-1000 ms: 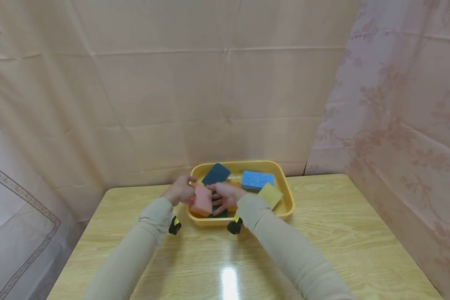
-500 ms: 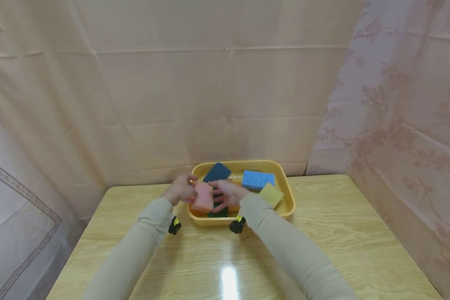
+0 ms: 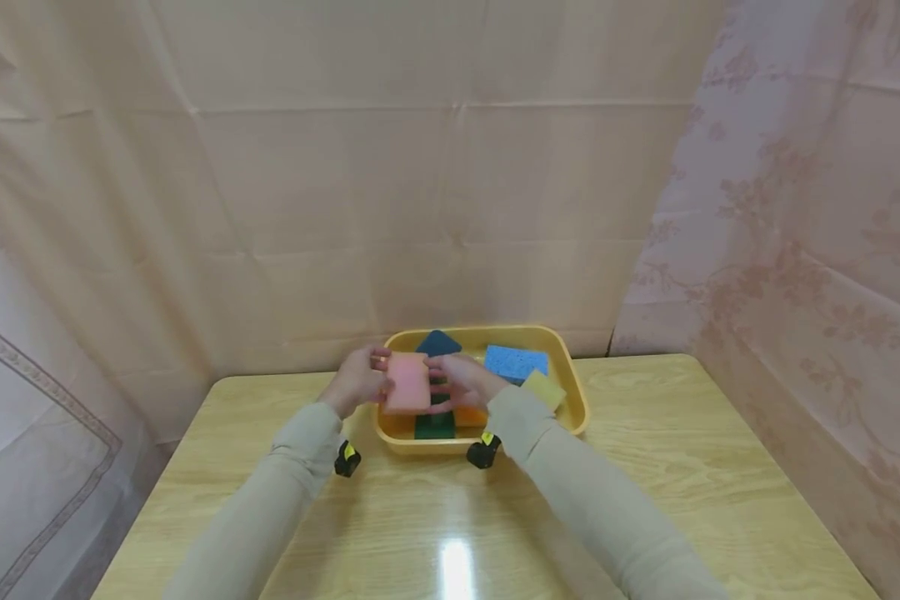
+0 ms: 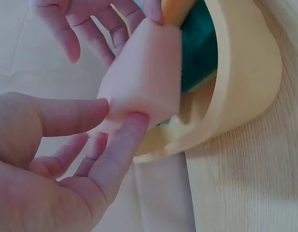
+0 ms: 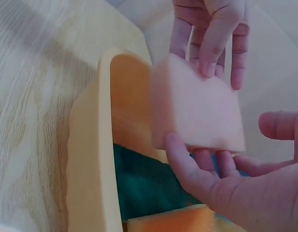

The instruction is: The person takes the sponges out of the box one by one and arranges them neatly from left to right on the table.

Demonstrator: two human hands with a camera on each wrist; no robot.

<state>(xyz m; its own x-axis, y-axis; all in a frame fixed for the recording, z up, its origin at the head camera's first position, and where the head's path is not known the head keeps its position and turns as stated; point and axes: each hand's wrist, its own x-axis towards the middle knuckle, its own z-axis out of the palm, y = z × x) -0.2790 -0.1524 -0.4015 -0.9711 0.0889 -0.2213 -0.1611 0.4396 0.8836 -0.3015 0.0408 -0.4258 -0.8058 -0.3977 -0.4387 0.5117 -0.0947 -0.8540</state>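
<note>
The left hand [image 3: 357, 381] pinches the pink sponge [image 3: 408, 383], raised over the left end of the yellow tray [image 3: 420, 447] on the table [image 3: 705, 467]. The right hand [image 3: 465, 382] touches its right edge, thumb apart. Below lies a green sponge [image 3: 433, 427]; the blue sponge [image 3: 516, 362] lies far right.

On the wooden table [image 3: 390, 517], a yellow rectangular plastic tray [image 3: 420, 447] holds a blue rectangular sponge [image 3: 516, 362] behind a yellow square foam piece [image 3: 545, 388], right, and a flat green pad [image 3: 435, 427], front left. Over its left part, a pink foam block [image 3: 408, 383] is between left hand [image 3: 354, 382] and right hand [image 3: 465, 379].
</note>
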